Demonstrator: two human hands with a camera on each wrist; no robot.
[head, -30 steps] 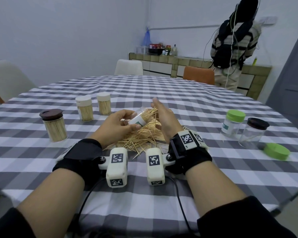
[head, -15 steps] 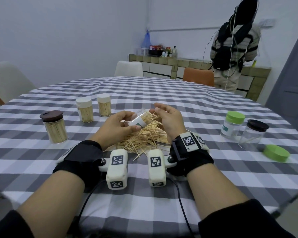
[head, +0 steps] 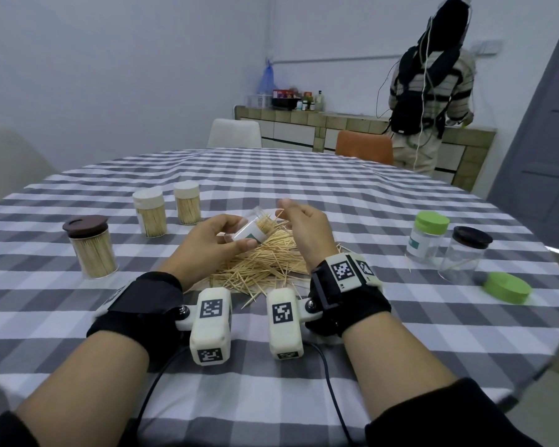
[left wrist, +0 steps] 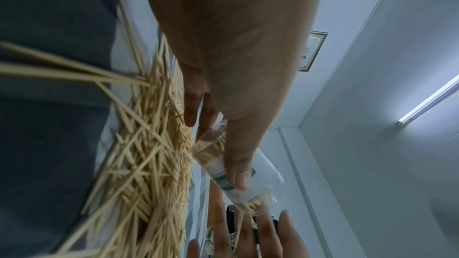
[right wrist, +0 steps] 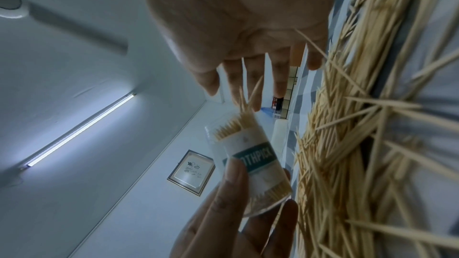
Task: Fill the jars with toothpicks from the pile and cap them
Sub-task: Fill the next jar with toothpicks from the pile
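My left hand (head: 239, 235) grips a small clear labelled jar (head: 250, 232), tilted with its mouth toward the far side, just above the toothpick pile (head: 265, 262) on the checked tablecloth. The jar (right wrist: 253, 156) is partly filled with toothpicks, and their tips show at its open mouth. My right hand (head: 288, 212) hovers at that mouth with fingers curled, pinching a few toothpicks (right wrist: 248, 95) that point into the jar. In the left wrist view my thumb lies across the jar (left wrist: 261, 180) beside the pile (left wrist: 149, 154).
Three capped, filled jars stand at the left: one with a brown lid (head: 92, 250) and two with white caps (head: 150, 217) (head: 187, 204). At the right are a green-capped jar (head: 426, 238), a black-lidded jar (head: 463, 256) and a loose green lid (head: 507, 287). A person (head: 430, 91) stands at the far counter.
My right hand went from flat and open beside the pile to curled, with toothpicks at the jar's mouth. My left hand lifted the jar slightly.
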